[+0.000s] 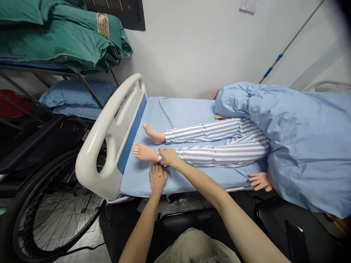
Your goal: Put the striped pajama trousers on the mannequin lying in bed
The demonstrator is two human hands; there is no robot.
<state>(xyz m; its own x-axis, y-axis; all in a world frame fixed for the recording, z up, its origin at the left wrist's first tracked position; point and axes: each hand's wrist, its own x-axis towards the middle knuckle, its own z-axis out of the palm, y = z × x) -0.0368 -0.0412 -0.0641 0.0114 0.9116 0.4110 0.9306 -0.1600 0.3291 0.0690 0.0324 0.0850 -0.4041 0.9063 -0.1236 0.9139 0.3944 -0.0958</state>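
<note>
A manikin lies on the bed in blue-and-white striped trousers [216, 155], its bare near foot [145, 152] and far foot [154, 134] toward the footboard. My right hand [168, 157] is closed over the near trouser leg just above the ankle, thumb toward the cuff; its fingertips are partly hidden. Beside it, my left hand [158, 178] rests palm down on the light blue sheet [183, 179]. Its fingers stretch toward the underside of the near ankle, and whether they touch it I cannot tell. A bunched blue quilt [307, 142] covers the manikin's upper body, leaving its near hand [260, 181] showing.
The cream footboard [105, 135] closes off the bed's left end. Left of it stand a wheelchair wheel [59, 208] and a rack with green bedding [65, 34] and blue pillows [78, 96]. A black chair [298, 226] is at the lower right, with a wall behind the bed.
</note>
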